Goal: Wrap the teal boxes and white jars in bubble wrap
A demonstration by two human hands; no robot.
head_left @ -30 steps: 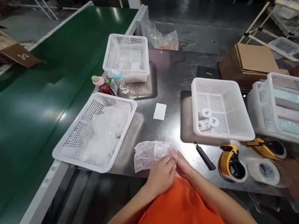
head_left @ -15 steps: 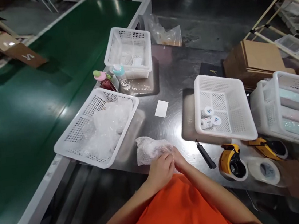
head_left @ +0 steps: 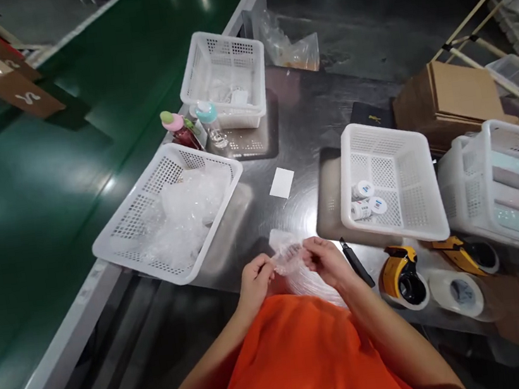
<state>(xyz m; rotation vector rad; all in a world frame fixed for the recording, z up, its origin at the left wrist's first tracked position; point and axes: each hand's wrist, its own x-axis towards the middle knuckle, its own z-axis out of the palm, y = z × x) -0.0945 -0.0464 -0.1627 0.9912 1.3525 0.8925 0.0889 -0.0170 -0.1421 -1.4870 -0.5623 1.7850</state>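
Observation:
A crumpled bubble-wrap bag (head_left: 288, 251) is stretched between my two hands near the table's front edge. My left hand (head_left: 257, 279) pinches its left side, and my right hand (head_left: 328, 262) pinches its right side. Whether anything is inside the bag I cannot tell. Beyond it a small white card (head_left: 281, 182) lies flat on the metal table (head_left: 297, 119). Just right of my right hand lies a black utility knife (head_left: 357, 263).
At left a white basket (head_left: 127, 263) holds clear plastic wrapping, with bottles (head_left: 212, 124) behind it. Another basket (head_left: 225, 119) stands farther back. On the right are a basket (head_left: 396, 234) with small white containers, tape dispensers (head_left: 402, 278) and cardboard boxes (head_left: 461, 91). A green conveyor (head_left: 48, 184) runs along the left.
My hands were close together on the bag; now they have moved apart, each gripping one side. The bag has shifted right and been turned. The view has moved slightly.

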